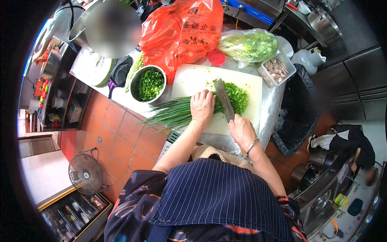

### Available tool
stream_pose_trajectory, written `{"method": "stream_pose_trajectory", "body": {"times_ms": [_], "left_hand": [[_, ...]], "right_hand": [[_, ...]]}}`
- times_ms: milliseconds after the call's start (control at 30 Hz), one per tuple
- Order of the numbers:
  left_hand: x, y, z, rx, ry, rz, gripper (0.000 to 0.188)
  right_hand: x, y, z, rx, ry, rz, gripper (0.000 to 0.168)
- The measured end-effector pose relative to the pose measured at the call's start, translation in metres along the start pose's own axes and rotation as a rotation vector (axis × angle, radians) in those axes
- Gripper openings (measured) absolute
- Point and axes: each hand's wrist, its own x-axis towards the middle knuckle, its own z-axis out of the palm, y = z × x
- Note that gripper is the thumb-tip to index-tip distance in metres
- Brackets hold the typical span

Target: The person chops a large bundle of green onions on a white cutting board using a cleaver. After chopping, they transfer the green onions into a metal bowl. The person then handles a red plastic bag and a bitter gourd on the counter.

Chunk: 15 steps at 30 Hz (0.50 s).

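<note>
My left hand presses down on a bundle of long green scallions, whose tips hang past the left side of a white cutting board. In my right hand is the wooden handle of a cleaver. Its blade stands at the cut end of the bundle, close to my left fingers. Right of the blade lies a heap of chopped scallions on the board. A steel pot left of the board holds more chopped scallions.
Behind the board are a red plastic bag, a red lid and bagged leafy greens. A plastic tub of pale cut pieces stands at the table's right corner. A black-lined bin stands right. Other people are farther off.
</note>
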Motion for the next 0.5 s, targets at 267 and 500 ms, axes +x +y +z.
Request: {"method": "stream_pose_trajectory", "body": {"times_ms": [267,500], "left_hand": [[-0.002,-0.004,0.009,0.048,0.075,0.035,0.01],[-0.001,-0.004,0.008,0.118,0.048,0.012,0.013]], "right_hand": [[0.024,-0.032,-0.033,0.144,-0.266,0.155,0.027],[0.034,-0.022,-0.004,0.183,-0.118,0.237,0.029]]}}
